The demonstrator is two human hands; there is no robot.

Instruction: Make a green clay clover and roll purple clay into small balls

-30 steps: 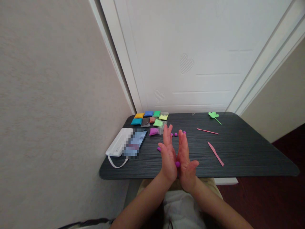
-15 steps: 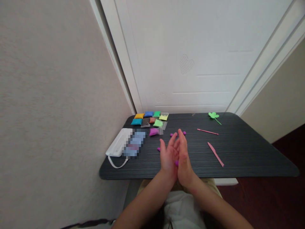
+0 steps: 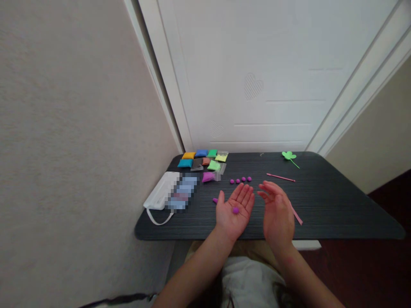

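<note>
A small purple clay ball (image 3: 235, 210) rests on the palm of my left hand (image 3: 231, 220), which is turned up with its fingers stretched out. My right hand (image 3: 278, 216) is apart from it on the right, open, its fingers loosely curved and nothing seen in them. Beyond my fingertips, a row of several purple clay balls (image 3: 238, 181) lies on the dark tabletop (image 3: 334, 205). Another purple clay piece (image 3: 215, 200) shows beside my left thumb, partly hidden by it. A pink modelling knife (image 3: 296, 213) lies behind my right hand, which covers part of it.
Several clay packets (image 3: 185, 163) in different colours lie at the back left, with an opened purple packet (image 3: 208, 176) nearer. A white power bank (image 3: 163, 190) and a blurred-out phone (image 3: 183, 192) lie left. A thin pink tool (image 3: 281, 177) and a green clover shape (image 3: 289, 156) lie right.
My hands were pressed together around the purple ball. My right hand has moved away to the right, uncovering the ball on my left palm and the full row behind.
</note>
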